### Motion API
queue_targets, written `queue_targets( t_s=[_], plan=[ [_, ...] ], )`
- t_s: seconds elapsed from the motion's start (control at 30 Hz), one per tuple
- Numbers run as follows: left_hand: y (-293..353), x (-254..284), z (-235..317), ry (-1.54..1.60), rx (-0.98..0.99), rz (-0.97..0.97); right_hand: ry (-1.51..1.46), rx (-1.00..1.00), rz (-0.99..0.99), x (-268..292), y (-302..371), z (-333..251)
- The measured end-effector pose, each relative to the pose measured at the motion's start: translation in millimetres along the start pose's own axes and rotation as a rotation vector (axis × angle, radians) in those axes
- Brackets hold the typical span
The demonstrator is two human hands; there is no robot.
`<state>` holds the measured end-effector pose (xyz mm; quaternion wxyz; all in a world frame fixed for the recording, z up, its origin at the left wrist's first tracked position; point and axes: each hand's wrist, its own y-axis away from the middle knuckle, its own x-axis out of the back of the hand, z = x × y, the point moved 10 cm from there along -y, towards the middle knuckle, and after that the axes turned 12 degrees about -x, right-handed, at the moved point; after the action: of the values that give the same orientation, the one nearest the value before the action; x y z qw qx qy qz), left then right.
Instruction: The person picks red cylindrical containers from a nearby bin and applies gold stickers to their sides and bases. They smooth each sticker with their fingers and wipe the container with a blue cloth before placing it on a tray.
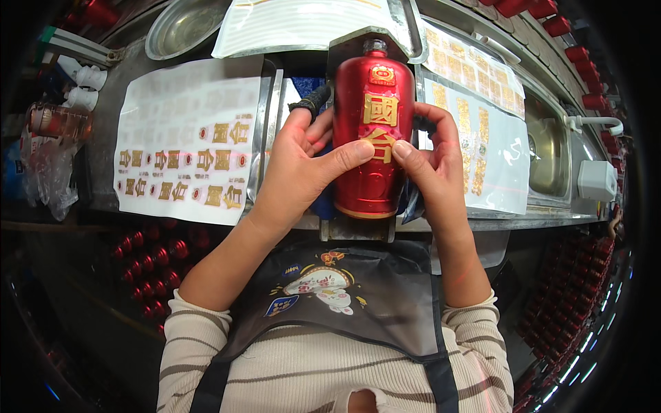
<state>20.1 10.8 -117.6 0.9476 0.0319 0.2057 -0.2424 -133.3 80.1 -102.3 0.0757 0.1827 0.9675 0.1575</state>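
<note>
holding the red bottle [354, 186] between both hands, we have it right in front of us, at the middle of the bench, its open-looking neck pointing away from us and its base near the bench's front edge. a grey metal holder [344, 47] shows behind it. our left hand [296, 155] is at its left flank, the thumb pressed flat on the lower gold lettering [382, 148], the other fingers bent and slightly parted beside the glossy side. our right hand [444, 155] mirrors it: thumb tip on the same lettering, close to the left one, fingers curled round the far side, where we cannot tell how the tips sit.

to our left lies a white sheet [172, 86] with gold and red stickers along its lower half; a round metal basin [186, 27] stands beyond it. to our right, a pale sheet [508, 172] carries gold strips, just beside a metal sink [551, 162] with a white tap [597, 122]. below the bench, we see clustered red bottles [148, 261] on the left and more stacked at right. we wear a dark apron [392, 303] over striped sleeves [196, 337].
</note>
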Motion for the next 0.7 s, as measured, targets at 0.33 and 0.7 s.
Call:
queue_targets(
  t_s=[0.33, 0.7],
  plan=[
    [-2, -8, 0, 0.091, 0.071, 0.022, 0.08, -0.026, 0.072, -5, -1, -1],
    [4, -4, 0, -0.043, 0.032, -0.003, 0.08, -0.035, 0.019, -10, 3, -4]
  ],
)
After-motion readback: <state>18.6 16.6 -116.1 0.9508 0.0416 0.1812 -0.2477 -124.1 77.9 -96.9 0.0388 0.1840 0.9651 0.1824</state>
